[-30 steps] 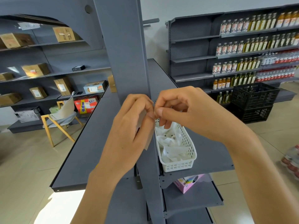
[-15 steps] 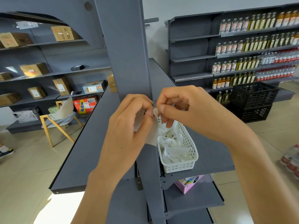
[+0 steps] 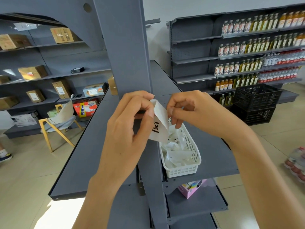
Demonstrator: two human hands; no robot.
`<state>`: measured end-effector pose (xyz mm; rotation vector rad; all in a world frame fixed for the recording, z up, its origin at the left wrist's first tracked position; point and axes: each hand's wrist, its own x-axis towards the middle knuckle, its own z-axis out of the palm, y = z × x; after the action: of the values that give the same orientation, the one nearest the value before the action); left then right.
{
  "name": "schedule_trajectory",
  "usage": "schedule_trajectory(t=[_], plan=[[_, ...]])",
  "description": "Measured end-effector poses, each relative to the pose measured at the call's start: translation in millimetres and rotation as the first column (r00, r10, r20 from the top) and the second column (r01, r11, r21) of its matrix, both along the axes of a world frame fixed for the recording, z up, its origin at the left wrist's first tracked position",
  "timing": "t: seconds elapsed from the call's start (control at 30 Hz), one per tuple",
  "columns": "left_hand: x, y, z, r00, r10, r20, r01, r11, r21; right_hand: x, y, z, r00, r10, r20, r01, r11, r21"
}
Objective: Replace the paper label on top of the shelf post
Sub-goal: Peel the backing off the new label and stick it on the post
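Note:
A white paper label (image 3: 159,123) with black handwriting hangs in front of the grey shelf post (image 3: 125,52). My left hand (image 3: 127,129) pinches its upper edge between thumb and fingers. My right hand (image 3: 189,111) is just to the right of the label, fingers curled, fingertips close to its right edge; whether they touch the paper I cannot tell. Below both hands a white plastic basket (image 3: 183,171) holds several crumpled white paper slips.
The basket sits on a grey shelf board (image 3: 214,156); a pink box (image 3: 191,188) lies on the board below. Black crates (image 3: 257,103) and bottle shelves (image 3: 247,52) stand at right. A yellow-legged chair (image 3: 57,123) and carton shelves are at left.
The label has unfolded and now hangs open from my left hand, showing its writing. My right hand has drawn slightly to the right, away from the left.

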<state>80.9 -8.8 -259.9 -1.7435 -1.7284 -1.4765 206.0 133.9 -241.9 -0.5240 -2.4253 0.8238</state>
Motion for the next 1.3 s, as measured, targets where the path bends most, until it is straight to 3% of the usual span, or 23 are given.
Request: schedule_trajectory(t=[1.1,1.3], plan=[[11,0,1,0.999,-0.034,0.028,0.034,0.999,-0.002,-10,43,-51,0.962,-0.13,0.24,0.154,0.985,-0.082],[11,-1,2,0.999,-0.045,0.027,0.045,0.999,0.004,-11,49,-62,0.948,-0.192,0.252,0.206,0.978,-0.027]])
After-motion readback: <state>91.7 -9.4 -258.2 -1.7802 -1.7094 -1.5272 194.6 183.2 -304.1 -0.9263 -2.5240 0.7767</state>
